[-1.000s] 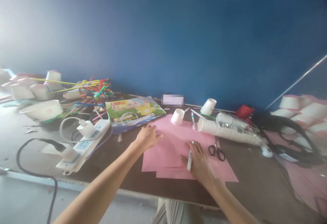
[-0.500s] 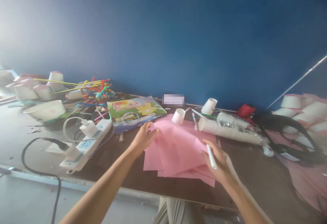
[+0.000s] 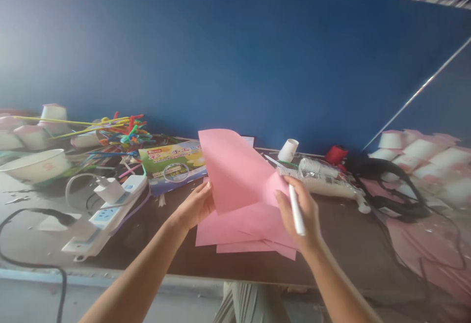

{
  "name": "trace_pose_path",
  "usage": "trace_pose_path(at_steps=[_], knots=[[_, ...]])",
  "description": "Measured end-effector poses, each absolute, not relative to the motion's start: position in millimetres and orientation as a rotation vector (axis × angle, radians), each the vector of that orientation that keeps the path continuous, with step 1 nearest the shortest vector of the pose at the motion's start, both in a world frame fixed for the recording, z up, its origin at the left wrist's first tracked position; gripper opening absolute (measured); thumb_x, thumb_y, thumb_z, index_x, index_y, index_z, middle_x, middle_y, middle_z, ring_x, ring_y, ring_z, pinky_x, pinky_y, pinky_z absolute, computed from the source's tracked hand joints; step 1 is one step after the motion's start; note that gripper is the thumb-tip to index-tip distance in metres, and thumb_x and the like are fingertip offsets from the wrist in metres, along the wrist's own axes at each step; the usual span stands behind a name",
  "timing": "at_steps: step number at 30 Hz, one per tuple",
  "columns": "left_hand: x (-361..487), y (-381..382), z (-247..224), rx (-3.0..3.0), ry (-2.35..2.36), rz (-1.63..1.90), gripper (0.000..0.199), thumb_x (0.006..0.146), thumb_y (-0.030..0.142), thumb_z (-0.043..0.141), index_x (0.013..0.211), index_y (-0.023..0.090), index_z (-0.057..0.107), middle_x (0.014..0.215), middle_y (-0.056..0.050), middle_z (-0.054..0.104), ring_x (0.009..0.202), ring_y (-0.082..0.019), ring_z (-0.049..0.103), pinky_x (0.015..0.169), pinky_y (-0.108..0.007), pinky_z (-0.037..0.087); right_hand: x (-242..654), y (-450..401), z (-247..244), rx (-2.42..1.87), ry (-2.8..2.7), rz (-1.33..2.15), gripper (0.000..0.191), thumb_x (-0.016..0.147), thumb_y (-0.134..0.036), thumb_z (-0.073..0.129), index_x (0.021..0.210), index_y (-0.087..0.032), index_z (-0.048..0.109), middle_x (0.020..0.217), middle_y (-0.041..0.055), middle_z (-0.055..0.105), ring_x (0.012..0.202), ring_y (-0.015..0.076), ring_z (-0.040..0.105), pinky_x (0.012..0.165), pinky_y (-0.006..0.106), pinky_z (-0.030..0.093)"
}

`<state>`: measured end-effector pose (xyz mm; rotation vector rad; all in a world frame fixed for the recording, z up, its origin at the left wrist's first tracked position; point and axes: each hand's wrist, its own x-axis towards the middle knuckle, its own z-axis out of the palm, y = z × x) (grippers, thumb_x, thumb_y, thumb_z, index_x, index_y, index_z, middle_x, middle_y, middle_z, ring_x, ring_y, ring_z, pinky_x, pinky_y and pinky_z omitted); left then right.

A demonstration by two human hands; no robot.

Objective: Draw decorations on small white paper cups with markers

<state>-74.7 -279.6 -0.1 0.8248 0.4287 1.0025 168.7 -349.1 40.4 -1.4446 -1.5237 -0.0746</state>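
Observation:
A sheet of pink paper (image 3: pixel 235 171) is raised and curved above the table, between my hands. My left hand (image 3: pixel 196 202) pinches its lower left edge. My right hand (image 3: pixel 300 210) grips its right end, where the paper curls over, and also keeps a white marker (image 3: pixel 297 210) lying along the thumb side. Below, more pink sheets (image 3: pixel 239 229) lie in a loose, uneven stack on the dark table. The raised sheet hides the area behind it, including where a small paper cup stood.
Behind my right hand are nested paper cups (image 3: pixel 320 185) in plastic and an upturned cup (image 3: pixel 288 150). A craft-paper pack (image 3: pixel 169 163), power strip (image 3: pixel 106 220), bowl (image 3: pixel 35 166) and pipe cleaners (image 3: pixel 128 129) sit left. Cups (image 3: pixel 427 153) and a black strap (image 3: pixel 390 171) are at right.
The top pink sheet has been lifted off the stack and tilted up, with both hands now on it. The marker has stayed in my right hand. My view has shifted slightly right.

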Motion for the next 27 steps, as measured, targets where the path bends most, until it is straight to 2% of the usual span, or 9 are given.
trace_pose_path(at_steps=[4, 8, 12, 19, 24, 27], knots=[[-71, -263, 4, 0.795, 0.541, 1.068, 0.037, 0.076, 0.033, 0.071, 0.107, 0.015, 0.066, 0.098, -0.011, 0.072, 0.089, -0.024, 0.069, 0.078, -0.032, 0.054, 158, -327, 25, -1.376, -1.679, -0.242, 0.029, 0.088, -0.027, 0.049, 0.114, -0.017, 0.056, 0.106, 0.0114, 0.067, 0.099, 0.0262, 0.062, 0.086, 0.041, 0.048], [-76, -243, -3, 0.832, 0.747, 1.078, 0.035, 0.069, 0.029, 0.076, 0.098, 0.012, 0.068, 0.087, -0.01, 0.073, 0.077, -0.019, 0.069, 0.07, -0.026, 0.055, 163, -320, 17, -1.374, -1.691, -0.305, 0.035, 0.086, -0.029, 0.051, 0.12, -0.017, 0.052, 0.11, 0.0125, 0.064, 0.103, 0.0284, 0.059, 0.089, 0.045, 0.045], [-94, -234, -18, 0.838, 0.905, 1.065, 0.038, 0.065, 0.032, 0.078, 0.098, 0.016, 0.067, 0.086, -0.007, 0.073, 0.069, -0.018, 0.068, 0.064, -0.027, 0.054, 183, -316, 13, -1.441, -1.554, -0.224, 0.042, 0.085, -0.035, 0.055, 0.122, -0.017, 0.049, 0.113, 0.0139, 0.062, 0.105, 0.0288, 0.059, 0.09, 0.046, 0.046], [-123, -236, -19, 1.074, 0.992, 0.993, 0.041, 0.067, 0.032, 0.076, 0.104, 0.016, 0.07, 0.093, -0.009, 0.074, 0.081, -0.022, 0.069, 0.07, -0.028, 0.054, 218, -302, 4, -1.573, -1.506, -0.064, 0.045, 0.085, -0.039, 0.053, 0.124, -0.018, 0.047, 0.112, 0.0135, 0.062, 0.103, 0.028, 0.061, 0.088, 0.045, 0.048], [-134, -241, -9, 0.981, 0.883, 0.953, 0.038, 0.07, 0.027, 0.075, 0.105, 0.015, 0.069, 0.087, -0.009, 0.074, 0.071, -0.02, 0.069, 0.063, -0.027, 0.054, 215, -303, -3, -1.641, -1.484, 0.142, 0.037, 0.084, -0.042, 0.053, 0.115, -0.021, 0.052, 0.101, 0.0095, 0.067, 0.093, 0.0259, 0.065, 0.08, 0.039, 0.05], [-136, -242, -5, 0.89, 0.828, 0.976, 0.031, 0.068, 0.021, 0.076, 0.098, 0.013, 0.071, 0.081, -0.01, 0.074, 0.065, -0.02, 0.069, 0.06, -0.028, 0.056, 211, -303, -6, -1.673, -1.457, 0.256, 0.036, 0.084, -0.045, 0.053, 0.111, -0.022, 0.054, 0.1, 0.0085, 0.069, 0.091, 0.0254, 0.067, 0.077, 0.037, 0.051]])
